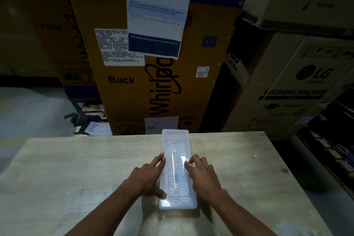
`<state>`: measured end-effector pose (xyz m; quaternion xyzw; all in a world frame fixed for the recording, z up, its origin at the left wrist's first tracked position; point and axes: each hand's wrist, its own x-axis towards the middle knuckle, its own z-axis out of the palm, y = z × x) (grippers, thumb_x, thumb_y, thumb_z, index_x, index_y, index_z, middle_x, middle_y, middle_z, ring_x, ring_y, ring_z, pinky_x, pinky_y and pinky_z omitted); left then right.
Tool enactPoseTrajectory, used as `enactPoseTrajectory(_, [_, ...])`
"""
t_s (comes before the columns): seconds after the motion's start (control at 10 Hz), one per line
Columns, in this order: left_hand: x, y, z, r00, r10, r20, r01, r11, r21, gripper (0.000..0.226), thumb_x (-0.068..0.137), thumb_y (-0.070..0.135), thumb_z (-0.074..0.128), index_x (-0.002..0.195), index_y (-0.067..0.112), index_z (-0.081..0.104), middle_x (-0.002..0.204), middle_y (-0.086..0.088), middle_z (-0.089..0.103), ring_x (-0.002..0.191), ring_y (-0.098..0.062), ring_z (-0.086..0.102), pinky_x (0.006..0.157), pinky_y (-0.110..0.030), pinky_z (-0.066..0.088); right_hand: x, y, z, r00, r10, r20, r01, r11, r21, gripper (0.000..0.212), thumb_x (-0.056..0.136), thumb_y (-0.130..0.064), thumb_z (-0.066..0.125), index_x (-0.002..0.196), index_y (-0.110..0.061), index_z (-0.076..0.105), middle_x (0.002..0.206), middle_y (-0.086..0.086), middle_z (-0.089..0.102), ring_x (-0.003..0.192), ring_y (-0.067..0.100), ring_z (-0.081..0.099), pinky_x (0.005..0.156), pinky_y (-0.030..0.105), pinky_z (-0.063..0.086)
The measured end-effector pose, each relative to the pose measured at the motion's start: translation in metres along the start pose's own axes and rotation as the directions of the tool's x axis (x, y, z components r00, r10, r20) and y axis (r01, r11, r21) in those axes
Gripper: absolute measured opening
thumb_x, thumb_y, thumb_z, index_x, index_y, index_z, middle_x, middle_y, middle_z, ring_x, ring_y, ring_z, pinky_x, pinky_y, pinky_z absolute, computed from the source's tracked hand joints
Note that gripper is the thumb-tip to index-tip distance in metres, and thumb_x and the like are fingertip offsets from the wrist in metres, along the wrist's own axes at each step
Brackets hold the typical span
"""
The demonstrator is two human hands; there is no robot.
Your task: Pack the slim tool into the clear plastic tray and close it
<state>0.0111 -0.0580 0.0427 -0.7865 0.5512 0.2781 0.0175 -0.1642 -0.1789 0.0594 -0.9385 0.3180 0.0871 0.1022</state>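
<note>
A long clear plastic tray [175,138] with a wavy ribbed inside lies lengthwise on the pale wooden table [76,168], its lid appearing to lie over it. Through the plastic I see the slim tool [175,166], a thin clear rod with a bluish part near its lower end. My left hand [148,177] lies against the tray's left side, fingertips on its rim and thumb at the near left corner. My right hand [203,174] presses on the tray's right side with fingers spread on top.
A large brown Whirlpool carton [157,86] with pasted paper sheets stands just behind the table's far edge. LG washing machine boxes [298,86] are stacked at the right. Another clear tray [98,130] lies on the floor beyond the table's far left.
</note>
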Motion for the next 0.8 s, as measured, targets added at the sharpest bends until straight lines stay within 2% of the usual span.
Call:
enactPoseTrajectory(0.1, [-0.004,0.002,0.003,1.0,0.001,-0.017,-0.001,1.0,0.002,0.125,0.076,0.055,0.077,0.157,0.028,-0.014,0.168,0.007,-0.021,0.147,-0.03,0.032,0.115,-0.054,0.039,-0.004,0.001,0.001,0.997,-0.045,0.054,0.047,0.999,-0.026,0.064,0.095,-0.031,0.065,0.151,-0.023,0.034,0.157,0.006,0.035,0.138,0.027,0.038,0.111,0.04,0.038])
enactPoseTrajectory(0.2, [-0.008,0.002,0.008,0.996,0.006,-0.087,-0.006,1.0,-0.005,0.116,0.078,0.055,0.074,0.159,0.027,-0.005,0.169,0.007,-0.013,0.147,-0.03,0.032,0.115,-0.054,0.038,-0.011,0.009,0.0,0.979,-0.035,0.198,0.028,0.999,0.037,0.079,0.091,-0.041,0.068,0.156,-0.03,0.025,0.167,0.003,0.017,0.147,0.028,0.028,0.119,0.049,0.026])
enactPoseTrajectory(0.3, [-0.015,0.005,0.012,0.983,0.004,-0.181,-0.007,1.0,-0.015,0.105,0.078,0.053,0.076,0.158,0.025,0.013,0.17,0.004,0.005,0.149,-0.029,0.028,0.118,-0.054,0.034,-0.023,0.019,-0.003,0.942,-0.05,0.332,0.03,0.997,0.065,0.095,0.09,-0.042,0.069,0.159,-0.037,0.004,0.17,-0.006,-0.01,0.153,0.03,0.012,0.121,0.055,0.012])
enactPoseTrajectory(0.5, [-0.016,0.01,0.009,0.992,0.002,-0.127,0.0,1.0,0.013,0.118,0.067,0.062,0.08,0.155,0.023,0.013,0.169,0.002,0.003,0.146,-0.03,0.032,0.117,-0.055,0.035,-0.035,0.013,-0.012,0.976,-0.042,0.215,0.037,0.999,0.027,0.09,0.088,-0.041,0.071,0.158,-0.038,0.015,0.171,-0.009,0.0,0.148,0.031,0.017,0.118,0.052,0.017])
enactPoseTrajectory(0.6, [-0.018,0.013,0.01,0.984,0.001,-0.18,0.005,0.999,0.032,0.115,0.069,0.061,0.079,0.156,0.022,0.015,0.17,0.001,0.008,0.146,-0.029,0.034,0.117,-0.054,0.036,-0.041,0.01,-0.013,0.99,-0.046,0.133,0.047,0.999,-0.007,0.078,0.089,-0.034,0.072,0.154,-0.036,0.029,0.17,-0.009,0.012,0.145,0.031,0.025,0.114,0.05,0.025])
enactPoseTrajectory(0.7, [-0.024,0.013,0.014,0.985,-0.007,-0.174,0.017,0.998,0.054,0.113,0.075,0.058,0.075,0.159,0.024,0.007,0.171,0.001,0.004,0.149,-0.03,0.028,0.12,-0.055,0.031,-0.045,0.005,-0.013,0.989,-0.041,0.145,0.043,0.999,-0.013,0.071,0.089,-0.03,0.072,0.152,-0.029,0.038,0.168,-0.004,0.021,0.144,0.032,0.03,0.115,0.049,0.028])
enactPoseTrajectory(0.8, [-0.03,0.022,0.011,0.983,0.008,-0.184,0.013,0.993,0.115,0.101,0.084,0.059,0.065,0.159,0.02,0.01,0.171,-0.004,0.004,0.156,-0.032,0.011,0.124,-0.057,0.017,-0.038,-0.006,-0.025,0.991,-0.039,0.131,0.034,0.999,0.038,0.063,0.089,-0.029,0.074,0.146,-0.024,0.048,0.163,0.003,0.035,0.146,0.032,0.03,0.119,0.048,0.024])
